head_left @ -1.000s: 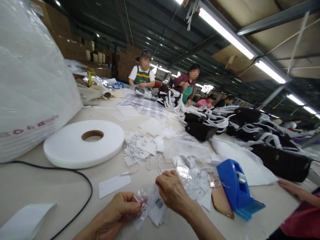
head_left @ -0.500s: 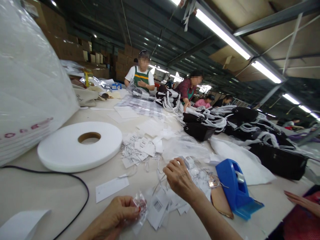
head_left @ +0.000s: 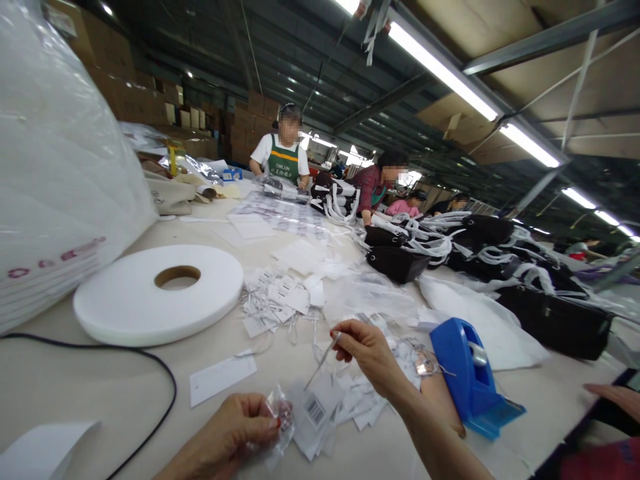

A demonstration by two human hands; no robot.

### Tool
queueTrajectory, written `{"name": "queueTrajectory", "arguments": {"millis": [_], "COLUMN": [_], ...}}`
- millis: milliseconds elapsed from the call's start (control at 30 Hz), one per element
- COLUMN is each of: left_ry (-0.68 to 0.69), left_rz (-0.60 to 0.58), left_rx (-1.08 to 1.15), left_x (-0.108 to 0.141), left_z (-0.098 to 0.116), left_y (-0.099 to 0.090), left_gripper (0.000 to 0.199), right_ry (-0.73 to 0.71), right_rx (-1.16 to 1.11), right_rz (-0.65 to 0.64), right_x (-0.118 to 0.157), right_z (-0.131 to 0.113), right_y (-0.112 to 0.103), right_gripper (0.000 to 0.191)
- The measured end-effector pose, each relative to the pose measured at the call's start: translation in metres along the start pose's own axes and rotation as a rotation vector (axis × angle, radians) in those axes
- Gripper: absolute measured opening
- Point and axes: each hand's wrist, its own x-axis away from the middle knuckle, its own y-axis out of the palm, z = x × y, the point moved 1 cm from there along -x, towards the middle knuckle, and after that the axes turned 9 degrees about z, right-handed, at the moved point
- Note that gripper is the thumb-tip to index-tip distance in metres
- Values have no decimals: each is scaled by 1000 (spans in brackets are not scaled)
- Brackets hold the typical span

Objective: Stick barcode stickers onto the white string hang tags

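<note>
My left hand (head_left: 235,430) is closed at the front of the table, thumb and fingers pinching a small clear plastic bag (head_left: 283,413); what is inside it is too small to name. Up and to the right, my right hand (head_left: 367,350) pinches the end of a thin white tag string (head_left: 323,363). That string runs down to a white barcode tag (head_left: 314,417) beside the plastic bag. More white tags (head_left: 363,400) lie loosely under my right forearm. A larger pile of barcode tags (head_left: 280,293) sits beyond my hands.
A wide white roll (head_left: 120,300) and black cable (head_left: 167,370) lie left, by a big plastic-wrapped bundle (head_left: 60,167). A blue tape dispenser (head_left: 460,373) stands right. Black handbags (head_left: 400,263) are heaped behind it. Co-workers stand across the table; another person's hand (head_left: 615,400) shows at right.
My right hand has turned and its fingers now show, pinching the string, which is drawn up from the barcode tag. My left hand stays nearly still with the plastic bag.
</note>
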Motion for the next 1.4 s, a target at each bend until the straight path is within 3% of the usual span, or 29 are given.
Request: {"name": "queueTrajectory", "arguments": {"millis": [133, 400, 667, 900, 1000, 1133, 1400], "left_ry": [16, 163, 70, 32, 23, 20, 24], "left_rz": [-45, 146, -11, -61, -54, -42, -33], "left_rx": [59, -6, 26, 26, 27, 23, 4], "left_x": [-1, -2, -11, -11, -8, -10, -16], "left_z": [4, 20, 18, 16, 17, 15, 13], "left_y": [-4, -16, 5, 7, 7, 5, -4], "left_gripper": [28, 27, 30, 24, 21, 21, 22], "right_ry": [44, 26, -6, 13, 32, 114, 257], "right_rx": [-155, -218, -240, -233, -186, -128, -248], "right_rz": [-9, -19, 2, 30, 48, 42, -102], "right_x": [4, 6, 8, 11, 13, 22, 24], "right_z": [-16, -16, -15, -17, -7, 18, 52], "right_y": [2, 7, 5, 2, 2, 9, 17], "right_gripper": [19, 9, 8, 12, 11, 27, 29]}}
